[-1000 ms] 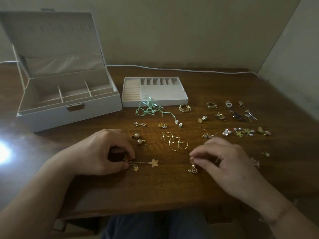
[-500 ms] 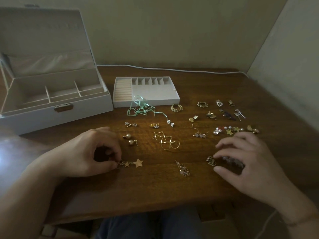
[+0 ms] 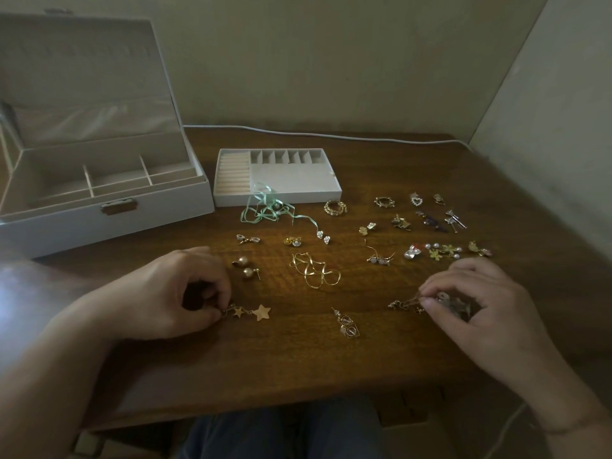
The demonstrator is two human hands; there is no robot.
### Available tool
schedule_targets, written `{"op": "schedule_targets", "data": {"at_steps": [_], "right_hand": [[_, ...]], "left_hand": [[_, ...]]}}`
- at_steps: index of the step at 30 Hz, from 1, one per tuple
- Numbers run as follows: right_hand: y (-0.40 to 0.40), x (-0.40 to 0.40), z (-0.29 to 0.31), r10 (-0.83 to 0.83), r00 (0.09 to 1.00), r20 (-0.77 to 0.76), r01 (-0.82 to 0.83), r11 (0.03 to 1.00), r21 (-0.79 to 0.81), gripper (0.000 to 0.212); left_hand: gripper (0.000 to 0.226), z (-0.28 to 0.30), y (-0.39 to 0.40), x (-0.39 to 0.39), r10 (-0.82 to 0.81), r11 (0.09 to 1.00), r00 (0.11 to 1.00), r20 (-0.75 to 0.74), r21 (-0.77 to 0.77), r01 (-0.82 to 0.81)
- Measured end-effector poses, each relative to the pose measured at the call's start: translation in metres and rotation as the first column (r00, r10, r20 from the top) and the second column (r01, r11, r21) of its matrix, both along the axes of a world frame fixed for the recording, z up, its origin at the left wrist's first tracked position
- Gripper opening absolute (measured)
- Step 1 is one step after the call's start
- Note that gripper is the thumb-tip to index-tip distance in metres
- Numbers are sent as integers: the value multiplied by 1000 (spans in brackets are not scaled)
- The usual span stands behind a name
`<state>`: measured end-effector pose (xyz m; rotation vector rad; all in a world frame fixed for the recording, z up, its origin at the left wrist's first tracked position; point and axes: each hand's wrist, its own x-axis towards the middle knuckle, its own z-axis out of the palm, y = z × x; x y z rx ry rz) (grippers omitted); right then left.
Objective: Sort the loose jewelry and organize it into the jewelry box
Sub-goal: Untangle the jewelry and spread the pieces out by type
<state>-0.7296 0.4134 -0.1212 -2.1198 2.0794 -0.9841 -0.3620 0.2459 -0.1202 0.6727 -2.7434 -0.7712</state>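
The sorting is at its pairing stage: nothing sits in the jewelry box (image 3: 99, 207) yet, and its lift-out tray (image 3: 291, 180) lies beside it on the desk (image 3: 298, 359), also bare of jewelry as far as the view shows. The box stands open at the back left, lid up.

The left hand (image 3: 165, 293) pinches the top of a gold star drop earring (image 3: 251, 312) between thumb and fingertips, the stars lying flat on the wood. The right hand (image 3: 463, 299) has its fingers curled over a small cluster of gold pieces (image 3: 405, 304), pinching at them; what exactly is caught under the fingers is too shadowed to tell.

Between the hands lies a wire-framed drop earring (image 3: 346, 324); farther back are a pair of pearl studs (image 3: 245, 268), twisted gold hoops (image 3: 314, 270), a mint ribbon (image 3: 268, 210), and a scatter of small earrings toward the right.

Next, I judge, the right hand must tease one piece free of the cluster without dragging its neighbours, then match it to its partner before anything goes to a compartment.
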Motion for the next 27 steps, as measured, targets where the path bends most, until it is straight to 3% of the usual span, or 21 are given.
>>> {"op": "schedule_targets", "data": {"at_steps": [8, 16, 19, 25, 27], "right_hand": [[-3, 3, 17, 6, 924, 383, 22, 997, -69, 22], [-10, 9, 13, 27, 973, 228, -44, 996, 72, 19], [-10, 11, 7, -1, 973, 230, -24, 994, 108, 21], [-12, 13, 4, -6, 968, 252, -21, 994, 104, 24], [-14, 14, 3, 7, 966, 259, -35, 994, 107, 25]], "left_hand": [[4, -2, -1, 1, -10, 1000, 1000, -14, 13, 10], [5, 2, 1, 1, 12, 992, 994, -106, 127, 2], [7, 4, 2, 2, 51, 975, 980, -190, 221, -8], [8, 1, 3, 0, 118, 969, 945, -304, 242, -43], [11, 3, 5, -1, 136, 946, 924, -358, 325, -13]]}}
